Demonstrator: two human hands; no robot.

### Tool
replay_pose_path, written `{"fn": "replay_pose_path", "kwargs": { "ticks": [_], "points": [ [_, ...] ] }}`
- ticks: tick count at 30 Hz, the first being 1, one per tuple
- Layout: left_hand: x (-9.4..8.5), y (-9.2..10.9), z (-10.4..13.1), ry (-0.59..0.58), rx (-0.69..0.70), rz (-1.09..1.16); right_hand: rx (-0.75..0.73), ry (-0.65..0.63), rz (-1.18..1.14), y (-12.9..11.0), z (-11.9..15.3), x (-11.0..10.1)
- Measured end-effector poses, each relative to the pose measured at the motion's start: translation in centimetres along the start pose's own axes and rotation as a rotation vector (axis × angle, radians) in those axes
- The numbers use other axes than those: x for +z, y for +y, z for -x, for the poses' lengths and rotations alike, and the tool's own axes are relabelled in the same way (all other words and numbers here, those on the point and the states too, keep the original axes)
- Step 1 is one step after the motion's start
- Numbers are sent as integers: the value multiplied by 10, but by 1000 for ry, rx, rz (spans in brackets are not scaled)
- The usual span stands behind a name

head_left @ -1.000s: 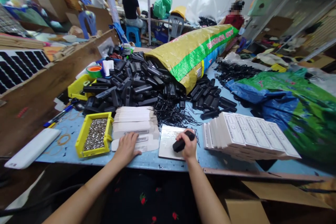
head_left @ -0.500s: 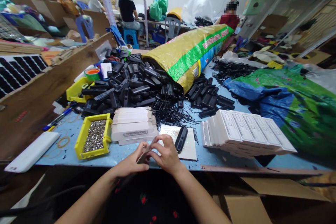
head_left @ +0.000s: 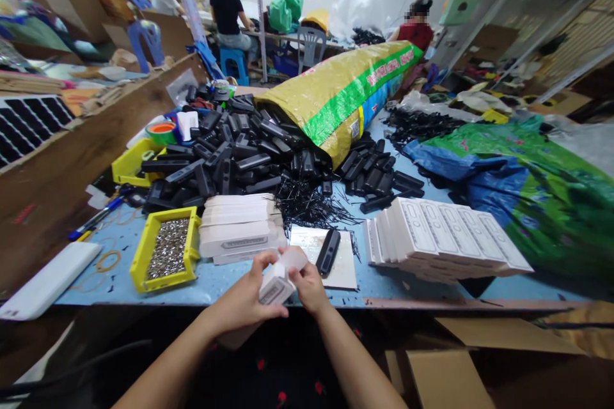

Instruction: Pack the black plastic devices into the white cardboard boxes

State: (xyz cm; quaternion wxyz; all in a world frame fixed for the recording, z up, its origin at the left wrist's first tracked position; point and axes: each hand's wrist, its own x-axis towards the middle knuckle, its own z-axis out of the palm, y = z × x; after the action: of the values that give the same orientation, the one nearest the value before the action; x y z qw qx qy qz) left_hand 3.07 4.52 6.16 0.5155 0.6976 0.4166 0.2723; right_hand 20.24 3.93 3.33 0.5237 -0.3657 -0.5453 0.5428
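Observation:
A small white paper box [head_left: 277, 289] with printing on its side is held up in front of my body, one end open with a flap standing up. My left hand [head_left: 244, 299] is wrapped round the box from the left. At the right, my right hand [head_left: 309, 286] pinches the raised flap between thumb and fingers. Just behind my hands lies a stack of flattened white boxes [head_left: 238, 239]. Close to my right hand, a black oblong plastic case [head_left: 329, 252] rests on a white square board [head_left: 346, 278].
Black plastic cases [head_left: 230, 156] lie heaped around a yellow-green sack [head_left: 330, 92], with thin black pins [head_left: 309, 201] in front. A yellow bin [head_left: 139, 268] holds small metal parts. Printed white boxes [head_left: 441, 233] stand stacked at right. Several people sit farther back.
The thin flattened box between my hands is now opened into a box shape. My left hand has wrapped round it, and my right hand has moved to its flap. The view has shifted slightly.

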Motion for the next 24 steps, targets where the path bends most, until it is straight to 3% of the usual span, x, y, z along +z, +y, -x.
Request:
{"fn": "replay_pose_path", "kwargs": {
  "ticks": [3,7,10,13,17,20,22,24],
  "points": [
    [13,-1,-3,107,-62,7,-121,-112,122,-12,2,0],
    [19,1,-7,83,-104,20,-64,8,151,-16,8,10],
    [18,-4,-10,61,-116,43,-217,-39,342,-14,10,8],
    [8,-16,-9,147,-245,228,-205,-231,690,-13,7,-29],
    [-15,-32,-4,210,-458,825,-43,-219,1137,-16,2,-101],
    [-23,-37,-4,492,-467,1150,-19,-162,979,-24,3,-113],
    [-16,-35,-7,696,-445,1225,-53,37,627,-27,4,-92],
    [-1,-30,-10,752,-454,1267,-131,283,234,-26,4,-58]
  ]
}}
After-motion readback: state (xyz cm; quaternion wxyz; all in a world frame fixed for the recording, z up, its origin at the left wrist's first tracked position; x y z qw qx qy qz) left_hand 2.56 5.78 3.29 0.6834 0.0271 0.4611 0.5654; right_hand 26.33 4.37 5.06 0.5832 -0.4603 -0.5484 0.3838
